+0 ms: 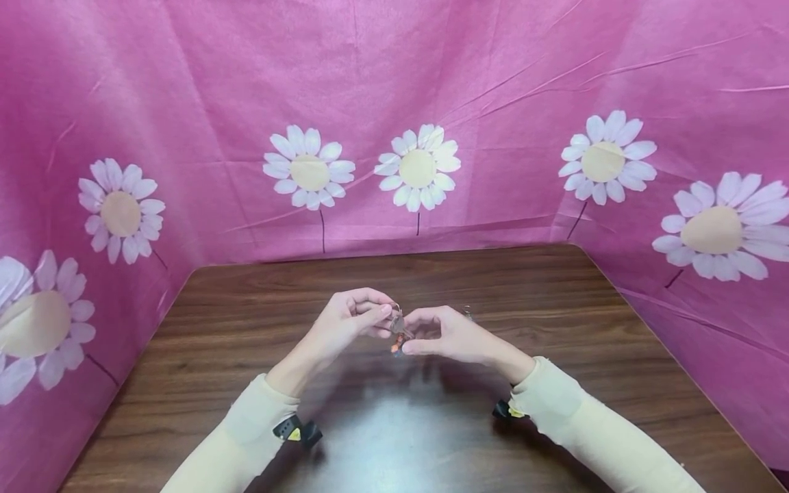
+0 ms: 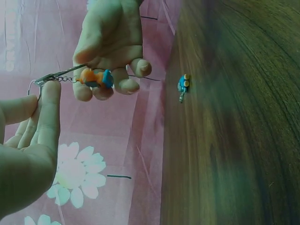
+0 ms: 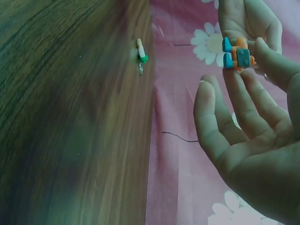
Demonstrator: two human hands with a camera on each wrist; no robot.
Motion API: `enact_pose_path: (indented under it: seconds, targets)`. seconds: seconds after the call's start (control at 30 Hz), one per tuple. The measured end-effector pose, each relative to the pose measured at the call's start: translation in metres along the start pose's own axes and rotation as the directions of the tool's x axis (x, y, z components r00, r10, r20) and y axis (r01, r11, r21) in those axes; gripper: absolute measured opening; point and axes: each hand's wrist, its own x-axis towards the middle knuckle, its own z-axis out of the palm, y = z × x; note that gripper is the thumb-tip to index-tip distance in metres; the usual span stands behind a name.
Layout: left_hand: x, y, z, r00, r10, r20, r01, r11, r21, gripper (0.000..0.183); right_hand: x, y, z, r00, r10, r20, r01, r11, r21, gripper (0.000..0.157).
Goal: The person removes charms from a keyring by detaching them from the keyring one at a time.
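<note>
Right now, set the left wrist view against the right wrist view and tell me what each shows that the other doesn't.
Only the left wrist view shows the blue charm on the table, and only it plainly shows the chain and the ring that the left hand pinches.

Only the right wrist view shows the green charm on the table.

Both share the left hand, the right hand, the orange figure, the table and the pink cloth.

In head view, small item (image 1: 468, 311), possibly metal, mostly hidden by right hand (image 1: 456, 335), keychain figure (image 1: 396, 347) too small to be read, both sleeves (image 1: 228, 435) cut off below.
</note>
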Motion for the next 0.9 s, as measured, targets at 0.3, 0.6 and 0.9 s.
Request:
enact_pose_path:
  seconds: [0.3, 0.6, 0.9]
  targets:
    - [-0.0011, -0.0021, 0.0015, 0.998, -0.021, -0.062, 0.015, 0.996, -0.092, 0.016, 0.0016, -0.0047, 0.0028, 0.991, -0.057, -0.121, 0.05, 0.997, -0.06, 0.017]
    - [-0.0018, -0.007, 0.0014, 0.996, -0.042, -0.079, 0.036, 0.996, -0.08, 0.02, 0.0029, -0.0047, 0.0051, 0.98, -0.111, -0.163, 0.092, 0.989, -0.117, 0.017]
    - [-0.0031, -0.0073, -0.0013, 0.99, -0.064, -0.128, 0.068, 0.997, 0.029, 0.024, 0.0021, -0.0054, 0.0068, 0.97, -0.123, -0.209, 0.076, 0.973, -0.22, 0.014]
